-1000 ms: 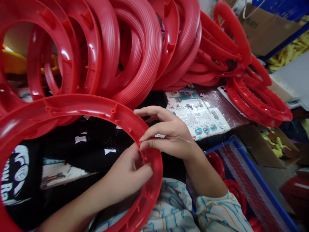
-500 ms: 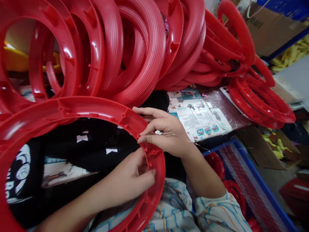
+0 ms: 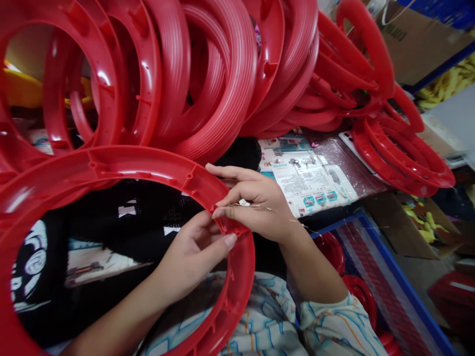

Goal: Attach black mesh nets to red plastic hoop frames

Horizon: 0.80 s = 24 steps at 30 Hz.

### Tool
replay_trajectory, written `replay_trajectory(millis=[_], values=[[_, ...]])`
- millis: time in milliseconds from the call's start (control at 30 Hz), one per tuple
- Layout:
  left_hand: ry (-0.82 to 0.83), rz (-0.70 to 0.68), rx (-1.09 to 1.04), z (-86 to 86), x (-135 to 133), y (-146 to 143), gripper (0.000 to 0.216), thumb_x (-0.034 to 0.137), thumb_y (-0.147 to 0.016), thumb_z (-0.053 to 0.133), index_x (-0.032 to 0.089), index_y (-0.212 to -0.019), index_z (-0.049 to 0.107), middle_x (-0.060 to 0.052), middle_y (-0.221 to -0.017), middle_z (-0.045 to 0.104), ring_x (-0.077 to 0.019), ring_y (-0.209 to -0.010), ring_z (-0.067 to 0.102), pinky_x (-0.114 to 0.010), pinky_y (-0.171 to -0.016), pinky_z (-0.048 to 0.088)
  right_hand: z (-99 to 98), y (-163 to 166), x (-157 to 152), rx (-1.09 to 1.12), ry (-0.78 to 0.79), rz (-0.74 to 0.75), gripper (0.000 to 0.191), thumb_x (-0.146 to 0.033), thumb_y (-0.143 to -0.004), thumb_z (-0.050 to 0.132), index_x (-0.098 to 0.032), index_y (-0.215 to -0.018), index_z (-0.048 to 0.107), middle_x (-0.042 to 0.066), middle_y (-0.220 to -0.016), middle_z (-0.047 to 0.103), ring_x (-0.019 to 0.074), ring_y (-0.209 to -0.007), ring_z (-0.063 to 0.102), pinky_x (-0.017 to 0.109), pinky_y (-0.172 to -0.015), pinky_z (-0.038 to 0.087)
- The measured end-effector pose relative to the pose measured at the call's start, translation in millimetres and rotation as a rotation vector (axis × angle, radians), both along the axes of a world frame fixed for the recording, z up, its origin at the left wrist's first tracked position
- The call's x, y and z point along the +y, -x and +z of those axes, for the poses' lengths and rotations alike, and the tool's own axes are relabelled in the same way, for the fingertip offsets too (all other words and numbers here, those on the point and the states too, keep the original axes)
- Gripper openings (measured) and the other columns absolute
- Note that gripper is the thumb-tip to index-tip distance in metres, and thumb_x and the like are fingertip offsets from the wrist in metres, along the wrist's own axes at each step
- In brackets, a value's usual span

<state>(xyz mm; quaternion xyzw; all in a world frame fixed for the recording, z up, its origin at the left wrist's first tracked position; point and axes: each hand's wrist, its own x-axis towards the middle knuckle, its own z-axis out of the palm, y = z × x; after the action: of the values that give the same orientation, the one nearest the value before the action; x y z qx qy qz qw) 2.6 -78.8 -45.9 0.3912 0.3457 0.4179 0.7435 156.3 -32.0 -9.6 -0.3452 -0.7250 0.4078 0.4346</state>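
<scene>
A large red plastic ring (image 3: 122,165) lies tilted across my lap, its ribbed inner side up. My left hand (image 3: 193,252) grips the ring's right inner edge, fingers curled round it and thumb on top. My right hand (image 3: 256,202) rests on the rim just above, fingertips pinched on a thin wire or thread at a small peg of the ring. A small white bit shows under its fingers.
Many more red rings (image 3: 208,74) lean in a row behind, with others stacked flat at the right (image 3: 404,153). A printed leaflet (image 3: 308,175) lies on the table. A blue crate (image 3: 374,247) holds red parts at lower right. Cardboard boxes stand beyond.
My left hand has slid up the ring's inner edge toward my right hand. The right hand's fingers have closed into a pinch at the peg. The ring has shifted slightly.
</scene>
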Motion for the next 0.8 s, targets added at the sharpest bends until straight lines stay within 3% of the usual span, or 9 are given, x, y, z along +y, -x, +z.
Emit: replay_trajectory(millis=[167,400,667,800], values=[[-0.083,0.137,0.004,2.8,-0.5,-9.0,0.02,0.014,-0.079,0.068,0.021,-0.096,0.063,0.003,-0.083,0.072,-0.0076,-0.073,0.068,-0.013,-0.068,0.053,-2.3,-1.0,0.0,0.016,-0.017,0.021,0.006,-0.015,-0.077,0.07,-0.015,-0.072,0.068,0.01,-0.131,0.058,0.0182,-0.119,0.057,0.031,-0.099,0.046],[-0.115,0.157,0.103,6.2,-1.9,-12.5,0.021,0.016,-0.079,0.063,0.02,-0.099,0.056,0.0,-0.09,0.071,-0.013,-0.077,0.069,-0.019,-0.068,0.055,-4.3,-3.4,1.7,0.005,-0.055,0.047,0.006,-0.021,-0.079,0.071,-0.015,-0.077,0.068,0.011,-0.133,0.056,0.0181,-0.121,0.055,0.031,-0.101,0.044],[-0.077,0.067,0.081,7.5,-1.0,-13.5,0.018,0.016,-0.08,0.063,0.019,-0.096,0.059,0.0,-0.084,0.071,-0.0134,-0.074,0.069,-0.021,-0.065,0.055,12.0,-20.5,8.1,-0.155,-0.051,0.239,0.008,-0.021,-0.078,0.07,-0.015,-0.079,0.064,0.011,-0.139,0.046,0.0215,-0.128,0.046,0.038,-0.106,0.039],[-0.074,0.064,0.045,7.5,-0.9,-14.9,0.017,0.011,-0.078,0.064,0.02,-0.092,0.061,0.003,-0.077,0.068,-0.0088,-0.067,0.066,-0.015,-0.061,0.053,20.2,-22.6,10.3,-0.225,-0.148,0.267,0.011,-0.021,-0.08,0.068,-0.015,-0.072,0.062,0.012,-0.136,0.047,0.0225,-0.127,0.046,0.038,-0.105,0.04]])
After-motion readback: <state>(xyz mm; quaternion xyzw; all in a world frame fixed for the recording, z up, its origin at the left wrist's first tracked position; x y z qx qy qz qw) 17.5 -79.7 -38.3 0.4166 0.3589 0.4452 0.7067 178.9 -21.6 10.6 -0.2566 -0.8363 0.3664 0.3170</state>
